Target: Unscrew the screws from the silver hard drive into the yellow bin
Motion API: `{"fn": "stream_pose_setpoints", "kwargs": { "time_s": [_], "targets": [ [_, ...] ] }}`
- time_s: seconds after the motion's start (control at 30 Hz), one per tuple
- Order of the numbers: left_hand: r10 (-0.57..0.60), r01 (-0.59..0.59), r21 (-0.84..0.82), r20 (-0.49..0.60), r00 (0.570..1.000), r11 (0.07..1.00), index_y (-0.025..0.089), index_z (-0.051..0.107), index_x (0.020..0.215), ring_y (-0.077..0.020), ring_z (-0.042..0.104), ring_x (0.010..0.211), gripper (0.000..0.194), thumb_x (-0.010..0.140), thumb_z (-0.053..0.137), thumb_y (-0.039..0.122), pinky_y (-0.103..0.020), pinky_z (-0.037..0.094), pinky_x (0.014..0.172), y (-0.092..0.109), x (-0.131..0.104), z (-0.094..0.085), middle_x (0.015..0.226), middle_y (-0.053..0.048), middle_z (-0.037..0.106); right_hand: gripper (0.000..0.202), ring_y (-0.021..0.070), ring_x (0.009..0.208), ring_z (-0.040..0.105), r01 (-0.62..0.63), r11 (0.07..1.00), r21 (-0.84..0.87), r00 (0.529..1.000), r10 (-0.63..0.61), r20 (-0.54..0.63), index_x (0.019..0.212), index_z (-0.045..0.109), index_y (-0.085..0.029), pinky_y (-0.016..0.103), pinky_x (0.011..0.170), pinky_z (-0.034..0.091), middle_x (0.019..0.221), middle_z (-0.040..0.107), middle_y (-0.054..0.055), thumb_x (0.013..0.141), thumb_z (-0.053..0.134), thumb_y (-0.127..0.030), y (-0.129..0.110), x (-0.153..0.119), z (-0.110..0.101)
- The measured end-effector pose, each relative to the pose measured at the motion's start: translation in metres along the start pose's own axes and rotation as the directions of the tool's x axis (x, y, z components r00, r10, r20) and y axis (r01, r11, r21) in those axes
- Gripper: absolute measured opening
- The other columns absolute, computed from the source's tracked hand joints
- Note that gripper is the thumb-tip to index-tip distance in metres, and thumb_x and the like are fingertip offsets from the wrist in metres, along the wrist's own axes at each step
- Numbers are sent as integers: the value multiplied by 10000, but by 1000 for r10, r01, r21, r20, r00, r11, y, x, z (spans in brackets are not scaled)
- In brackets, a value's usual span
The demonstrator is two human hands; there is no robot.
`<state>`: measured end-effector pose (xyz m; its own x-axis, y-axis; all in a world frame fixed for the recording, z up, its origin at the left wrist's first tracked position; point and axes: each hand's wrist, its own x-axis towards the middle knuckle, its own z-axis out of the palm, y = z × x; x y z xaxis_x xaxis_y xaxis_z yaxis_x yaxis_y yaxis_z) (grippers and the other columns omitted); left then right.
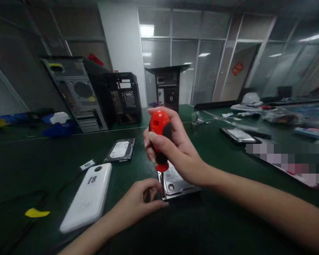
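Observation:
My right hand [172, 141] is wrapped round the handle of a red and black screwdriver [161, 122], held upright. Its metal shaft points down at the near left corner of a silver hard drive [177, 180] lying on the dark green table [138, 233]. My left hand [146, 196] is beside that corner, thumb and index finger curved around the screwdriver's tip with a gap between them. The fingertips reach the drive's edge; whether they pinch something small there is too small to tell. Part of the drive is hidden behind my right hand.
A white case marked 18 [87, 198] and another hard drive [121, 150] lie to the left. Computer towers [82, 92] stand at the back. On the right are a further drive [239, 136], a pinkish flat object [287, 166] and scattered parts.

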<state>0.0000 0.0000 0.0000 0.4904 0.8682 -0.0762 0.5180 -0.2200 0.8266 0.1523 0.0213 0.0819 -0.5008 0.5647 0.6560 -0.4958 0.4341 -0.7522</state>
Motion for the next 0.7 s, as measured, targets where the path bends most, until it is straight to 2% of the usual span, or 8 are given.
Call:
{"fn": "stream_pose_setpoints", "kwargs": {
  "time_s": [0.33,0.7],
  "targets": [
    [13,-13,16,-9,1000,1000,152,650,887,-123,412,640,235,750,695,338,-216,281,566,-2,-2,1,664,57,437,437,73,624,494,-11,1000,-16,999,11,-33,1197,336,-316,234,566,456,833,476,-34,857,611,-309,-1,-2,2],
    [20,-19,31,-30,999,999,157,669,878,-118,392,612,243,768,686,374,-215,267,556,-2,-2,1,631,63,396,411,72,613,494,-4,999,-46,999,2,-44,1199,340,-310,240,558,461,859,487,-23,869,586,-309,-2,0,2]
  ]
}}
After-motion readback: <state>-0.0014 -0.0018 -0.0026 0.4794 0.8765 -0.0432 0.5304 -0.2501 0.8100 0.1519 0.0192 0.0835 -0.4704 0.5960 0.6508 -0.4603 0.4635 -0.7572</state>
